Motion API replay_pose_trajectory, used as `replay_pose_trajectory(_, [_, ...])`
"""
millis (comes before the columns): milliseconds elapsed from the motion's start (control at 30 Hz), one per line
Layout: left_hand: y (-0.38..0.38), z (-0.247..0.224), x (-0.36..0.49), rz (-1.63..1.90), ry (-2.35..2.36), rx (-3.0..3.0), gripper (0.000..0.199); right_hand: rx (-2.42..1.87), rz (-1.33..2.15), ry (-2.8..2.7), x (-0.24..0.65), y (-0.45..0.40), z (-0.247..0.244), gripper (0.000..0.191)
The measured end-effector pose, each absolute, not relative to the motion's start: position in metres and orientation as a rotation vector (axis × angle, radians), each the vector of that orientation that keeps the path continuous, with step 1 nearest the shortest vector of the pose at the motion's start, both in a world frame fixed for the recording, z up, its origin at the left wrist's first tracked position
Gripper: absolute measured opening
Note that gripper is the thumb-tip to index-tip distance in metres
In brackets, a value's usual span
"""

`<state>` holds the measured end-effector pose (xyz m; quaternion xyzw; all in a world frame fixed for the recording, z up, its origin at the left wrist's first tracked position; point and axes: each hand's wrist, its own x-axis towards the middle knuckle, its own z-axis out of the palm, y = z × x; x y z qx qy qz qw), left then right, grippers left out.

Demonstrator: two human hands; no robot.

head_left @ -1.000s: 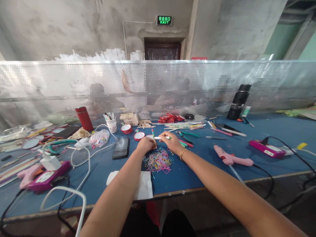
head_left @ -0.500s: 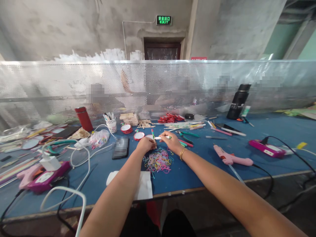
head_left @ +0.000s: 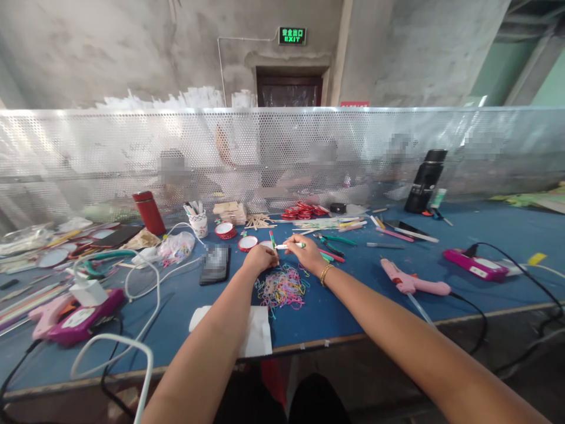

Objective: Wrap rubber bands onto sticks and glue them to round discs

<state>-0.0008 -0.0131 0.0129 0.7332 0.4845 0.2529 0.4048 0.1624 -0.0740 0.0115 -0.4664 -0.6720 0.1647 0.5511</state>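
My left hand (head_left: 259, 259) pinches a thin stick (head_left: 272, 238) that stands upright, its upper end coloured red and green. In my right hand (head_left: 306, 253) is a white marker (head_left: 301, 245) with a green end, held nearly level. Its tip meets or almost meets the stick; which one I cannot tell. Just below both hands lies a tangled heap of colourful loops (head_left: 281, 287). Red-rimmed white discs (head_left: 248, 242) are close behind my left hand. Green-handled pliers (head_left: 338, 240) and a few bright markers lie beyond my right hand.
A pink glue gun (head_left: 415, 285) lies on the right, near a magenta power strip (head_left: 477, 265). On the left are a phone (head_left: 215, 265), a pen cup (head_left: 198, 224), a red bottle (head_left: 149, 213) and white cables. A black flask (head_left: 425, 182) stands by the perforated screen (head_left: 282, 153).
The whole view has shifted very slightly. Both hands keep their hold on the stick and the marker, with the marker's tip still at the stick.
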Motion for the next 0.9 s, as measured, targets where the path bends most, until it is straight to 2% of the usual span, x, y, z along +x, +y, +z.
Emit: replay_pose_trajectory(900, [-0.0121,0.0117,-0.0013,0.657,1.181,1.821,0.004,-1.134,0.351,-1.537,0.1632,-0.0709,0.0100,0.020])
